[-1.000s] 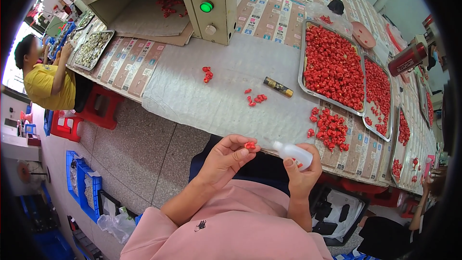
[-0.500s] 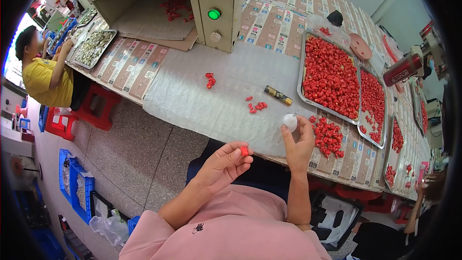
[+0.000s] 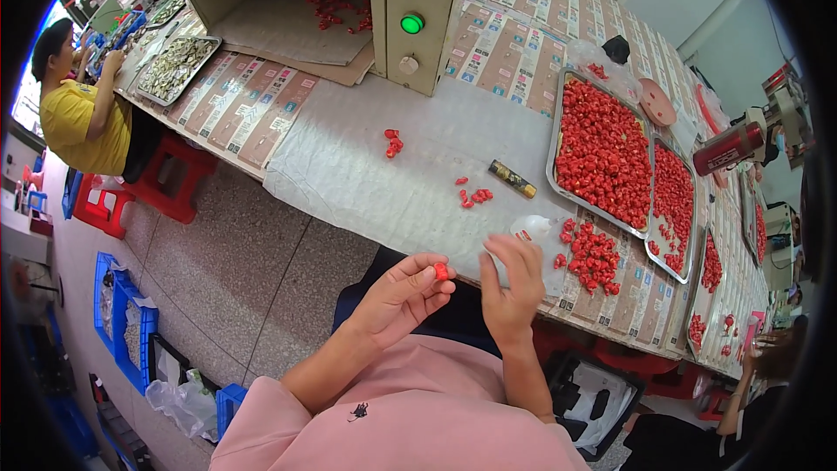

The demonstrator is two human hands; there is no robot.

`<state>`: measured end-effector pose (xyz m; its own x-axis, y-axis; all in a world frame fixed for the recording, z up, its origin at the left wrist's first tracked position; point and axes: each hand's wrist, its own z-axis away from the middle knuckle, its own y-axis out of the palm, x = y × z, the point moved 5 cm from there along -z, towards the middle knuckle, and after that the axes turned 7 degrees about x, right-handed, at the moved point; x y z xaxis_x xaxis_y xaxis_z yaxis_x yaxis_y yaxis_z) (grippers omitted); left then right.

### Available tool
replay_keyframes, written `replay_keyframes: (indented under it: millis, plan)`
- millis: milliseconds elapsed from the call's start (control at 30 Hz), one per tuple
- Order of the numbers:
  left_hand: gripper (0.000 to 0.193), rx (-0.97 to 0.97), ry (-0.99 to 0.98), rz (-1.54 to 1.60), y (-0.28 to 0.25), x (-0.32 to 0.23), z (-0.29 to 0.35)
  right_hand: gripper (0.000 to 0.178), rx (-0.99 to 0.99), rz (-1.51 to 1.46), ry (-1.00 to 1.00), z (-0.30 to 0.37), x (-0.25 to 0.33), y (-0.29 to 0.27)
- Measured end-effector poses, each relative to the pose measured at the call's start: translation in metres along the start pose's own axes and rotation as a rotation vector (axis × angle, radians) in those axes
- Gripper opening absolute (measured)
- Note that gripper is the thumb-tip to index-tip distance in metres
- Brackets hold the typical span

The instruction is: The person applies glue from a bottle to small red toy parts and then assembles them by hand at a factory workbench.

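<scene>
My left hand [image 3: 399, 298] pinches a small glossy red piece [image 3: 441, 271] between thumb and fingertips, just off the table's front edge. What kind of piece it is cannot be made out. Near that edge my right hand [image 3: 514, 290] is open, its fingers stretched out and holding nothing. Just beyond its fingertips a small white squeeze bottle [image 3: 534, 226] lies on the pale sheet [image 3: 349, 166]. To the right of it is a loose pile of red pieces [image 3: 595, 255]. Farther back are a dark patterned tube [image 3: 512, 179] and small groups of red pieces [image 3: 475, 198].
A metal tray [image 3: 602, 153] heaped with red pieces stands at right, beside a second tray [image 3: 671, 209]. A beige machine [image 3: 417, 61] with red and green buttons stands at the back. A person in yellow [image 3: 87, 118] sits at left, near red stools [image 3: 166, 179].
My right hand has let go of the white squeeze bottle and drawn back toward me and left. My left hand still holds the red piece. The view has shifted slightly.
</scene>
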<state>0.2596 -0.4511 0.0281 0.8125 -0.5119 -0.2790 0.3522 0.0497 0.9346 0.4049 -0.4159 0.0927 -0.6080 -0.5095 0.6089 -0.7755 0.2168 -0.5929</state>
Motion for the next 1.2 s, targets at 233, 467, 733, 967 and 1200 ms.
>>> replay_keyframes:
  millis: [233, 467, 733, 967, 1200]
  plan:
    - [0.019, -0.017, 0.023, -0.016, -0.002, -0.003, 0.006, 0.015, 0.094, 0.127, -0.071, -0.060, -0.019, 0.053]
    - [0.019, -0.036, 0.038, -0.021, -0.008, -0.007, 0.010, 0.016, 0.390, 0.404, 0.156, -0.088, -0.036, 0.076]
    - [0.019, -0.005, 0.074, -0.004, -0.011, -0.014, 0.012, 0.013, 0.327, -0.130, 0.099, -0.071, -0.013, 0.055]
    - [0.019, -0.020, 0.090, -0.082, -0.011, -0.010, 0.008, 0.014, 0.376, -0.701, 0.367, -0.005, 0.001, 0.025]
    - [0.019, -0.009, 0.131, -0.218, 0.001, -0.007, 0.004, 0.016, 0.318, -0.810, 0.445, 0.020, -0.008, 0.011]
